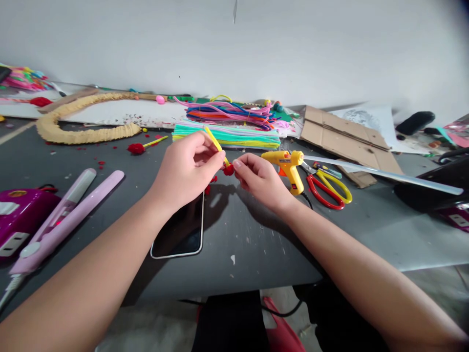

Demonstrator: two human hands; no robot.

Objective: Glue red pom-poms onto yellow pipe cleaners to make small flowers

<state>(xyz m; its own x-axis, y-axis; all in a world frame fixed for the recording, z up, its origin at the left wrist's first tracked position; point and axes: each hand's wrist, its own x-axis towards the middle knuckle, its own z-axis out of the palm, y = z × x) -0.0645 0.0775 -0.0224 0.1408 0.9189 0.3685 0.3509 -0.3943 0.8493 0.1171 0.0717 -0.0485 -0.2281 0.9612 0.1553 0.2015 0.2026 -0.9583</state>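
Observation:
Between thumb and fingers, my left hand (188,168) pinches a yellow pipe cleaner stem (213,139) that slants down to the right. At its lower end sits a small red fuzzy piece (228,170). My right hand (261,180) is closed at that red end, thumb and fingertips pinched against it. A few red scraps (208,188) show just below the hands. Farther left lies a finished-looking red fuzzy flower (136,148) on a yellow stem. Behind the hands are bundles of pipe cleaners (227,134) in turquoise, yellow, pink and blue.
A yellow glue gun (291,172) with a long clear glue stick (384,172) and scissors (330,191) lie right. A phone (179,227) is under my left forearm; a pink flat iron (69,220) and purple power strip (24,215) stand left. Cardboard (344,134) lies behind.

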